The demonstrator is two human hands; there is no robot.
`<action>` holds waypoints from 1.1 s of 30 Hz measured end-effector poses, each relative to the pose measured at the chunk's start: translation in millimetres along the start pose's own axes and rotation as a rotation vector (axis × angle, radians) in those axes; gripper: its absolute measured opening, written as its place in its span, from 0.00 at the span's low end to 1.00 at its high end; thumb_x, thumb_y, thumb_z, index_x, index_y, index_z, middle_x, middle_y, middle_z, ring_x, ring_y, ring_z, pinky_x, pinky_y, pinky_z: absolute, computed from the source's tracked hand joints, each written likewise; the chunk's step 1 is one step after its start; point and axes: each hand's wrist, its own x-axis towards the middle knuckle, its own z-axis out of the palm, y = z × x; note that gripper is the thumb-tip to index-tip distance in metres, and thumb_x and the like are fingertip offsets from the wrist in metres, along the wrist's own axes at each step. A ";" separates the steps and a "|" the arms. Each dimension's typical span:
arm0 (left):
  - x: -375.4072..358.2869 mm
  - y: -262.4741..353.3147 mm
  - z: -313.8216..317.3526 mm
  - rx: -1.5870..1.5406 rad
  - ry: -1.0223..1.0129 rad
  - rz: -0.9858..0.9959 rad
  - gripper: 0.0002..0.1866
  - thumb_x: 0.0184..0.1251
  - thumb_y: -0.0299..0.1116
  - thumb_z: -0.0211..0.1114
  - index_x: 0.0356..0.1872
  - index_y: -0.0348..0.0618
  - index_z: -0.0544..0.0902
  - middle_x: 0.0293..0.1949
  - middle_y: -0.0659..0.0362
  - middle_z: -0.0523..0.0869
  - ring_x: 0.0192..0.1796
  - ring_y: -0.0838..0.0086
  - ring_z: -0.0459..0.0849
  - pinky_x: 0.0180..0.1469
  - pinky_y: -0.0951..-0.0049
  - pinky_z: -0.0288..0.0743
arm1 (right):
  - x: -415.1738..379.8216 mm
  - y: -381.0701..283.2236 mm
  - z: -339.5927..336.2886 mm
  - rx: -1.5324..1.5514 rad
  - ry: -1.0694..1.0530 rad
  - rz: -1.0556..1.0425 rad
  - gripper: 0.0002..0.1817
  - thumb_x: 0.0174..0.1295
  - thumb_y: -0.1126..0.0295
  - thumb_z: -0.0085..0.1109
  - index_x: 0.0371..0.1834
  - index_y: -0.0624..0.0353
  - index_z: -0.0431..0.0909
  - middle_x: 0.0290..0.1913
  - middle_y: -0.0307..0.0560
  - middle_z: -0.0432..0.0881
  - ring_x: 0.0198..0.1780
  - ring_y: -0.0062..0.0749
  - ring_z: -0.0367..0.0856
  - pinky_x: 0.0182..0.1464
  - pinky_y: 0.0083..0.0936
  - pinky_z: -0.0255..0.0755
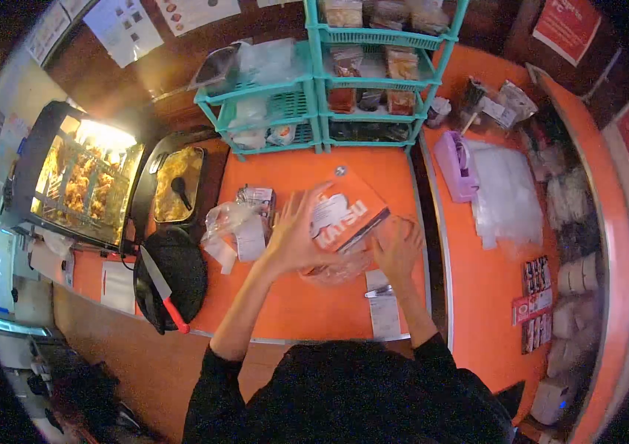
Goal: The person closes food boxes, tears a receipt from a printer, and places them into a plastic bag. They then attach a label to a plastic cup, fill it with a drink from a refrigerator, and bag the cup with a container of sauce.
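An orange and white printed food box [350, 214] with large white lettering is tilted over the orange counter. My left hand [298, 226] lies along its left side, fingers spread against the cardboard and thumb toward its lower edge. At the lower right corner of the box is my right hand [397, 244], its fingers slightly blurred. The box is held between both hands. A clear plastic bag [336, 271] lies crumpled just below the box. Near my right wrist is a paper slip [384, 311] with a small shiny item on it.
Left stand a lit display warmer [85, 181] with fried food, a food tray [179, 181] and a black round board [181, 259] bearing a red-handled knife [166, 292]. Bagged goods [251, 222] lie nearby. Teal racks [322, 89] rise behind; plastic bags [507, 185] are at right.
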 end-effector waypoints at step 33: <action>-4.6 -71.3 105.5 0.468 -0.180 0.187 0.47 0.43 0.55 0.71 0.67 0.51 0.65 0.68 0.51 0.65 0.71 0.44 0.53 0.71 0.44 0.42 | 21.8 34.1 -123.2 1.015 -0.119 0.225 0.09 0.63 0.70 0.56 0.43 0.62 0.77 0.37 0.41 0.80 0.38 0.22 0.78 0.39 0.21 0.73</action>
